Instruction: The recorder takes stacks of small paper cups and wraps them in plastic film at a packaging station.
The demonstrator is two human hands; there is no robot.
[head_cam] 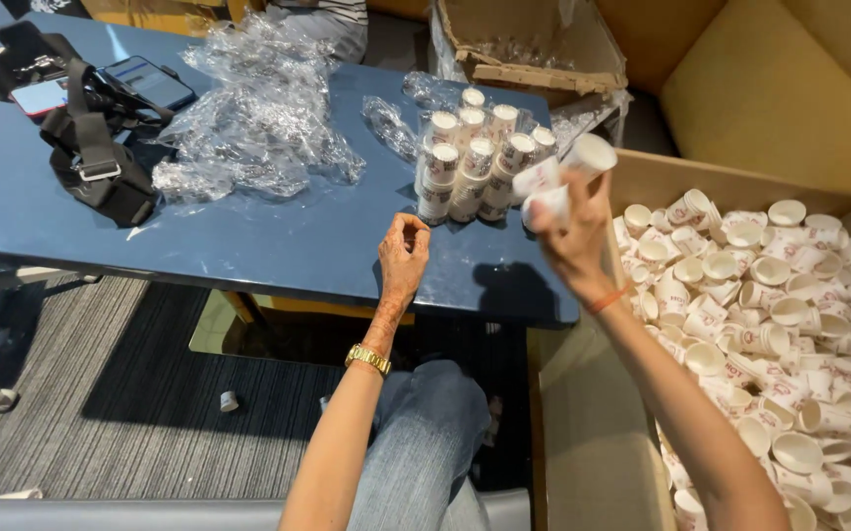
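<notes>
- two bare hands in view, seen from the head cam looking down, with a denim-covered knee (425, 433) closest to the camera
- lone little cup (229, 401) sitting on the striped carpet under the table
- left hand (402, 258), gold watch on the wrist, fingertips pinched together with nothing visible in them, hovering over the near edge of the blue table (278, 246)
- right hand (568, 236) raised between the table and the box, clenched around a couple of white paper cups (563, 177), a bit motion-blurred
- big cardboard box (642, 177) to the right, heaped with loose white cups (770, 324) lying every which way
- on the table just past the hands, a bundle of stacked cup sleeves (475, 162) standing upright
- left of that, a pile of crumpled clear plastic wrap (258, 108)
- far left, black straps (91, 147) and a phone (150, 81)
- torn empty carton (534, 44) at the far edge, and another person's striped sleeve (332, 15) at the top
</notes>
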